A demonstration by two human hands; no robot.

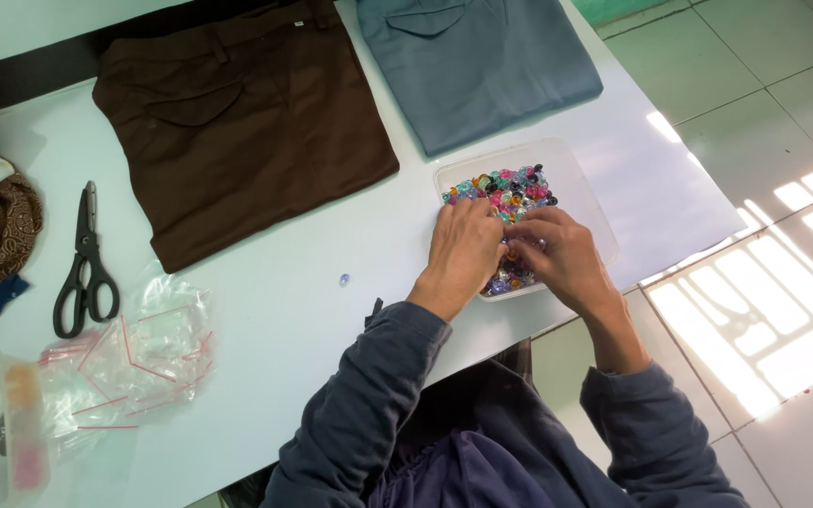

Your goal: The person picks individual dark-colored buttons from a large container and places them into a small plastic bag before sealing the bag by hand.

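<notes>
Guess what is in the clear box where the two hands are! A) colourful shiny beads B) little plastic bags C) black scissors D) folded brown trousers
A: the clear box holds a heap of colourful shiny beads, and the left hand and right hand both reach into it.

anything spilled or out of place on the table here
One small bluish bead lies alone on the white table, apart from the clear tub of coloured beads that the left hand and right hand are working in. It looks like a stray. Nothing else stands out.
</notes>
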